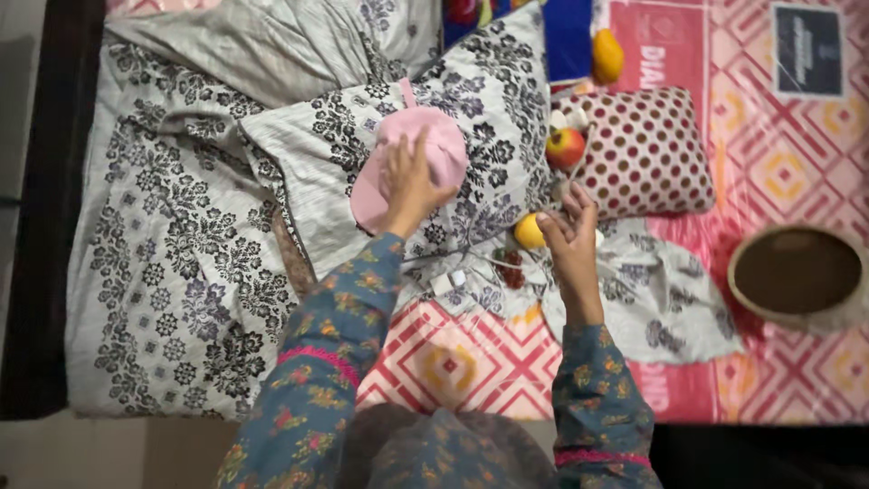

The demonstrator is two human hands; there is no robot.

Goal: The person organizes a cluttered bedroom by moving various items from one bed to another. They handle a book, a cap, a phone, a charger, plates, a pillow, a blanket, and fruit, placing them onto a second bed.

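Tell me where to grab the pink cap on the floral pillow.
Probably by the brim: the pink cap lies on the pillow with its brim pointing toward the person, lower left of the left hand, which covers the crown. Come from the near side, pinching that flat, stiff edge.

A polka-dotted cushion is set beside a red apple. A round brown bowl is placed on the pink patterned bedsheet, well apart.
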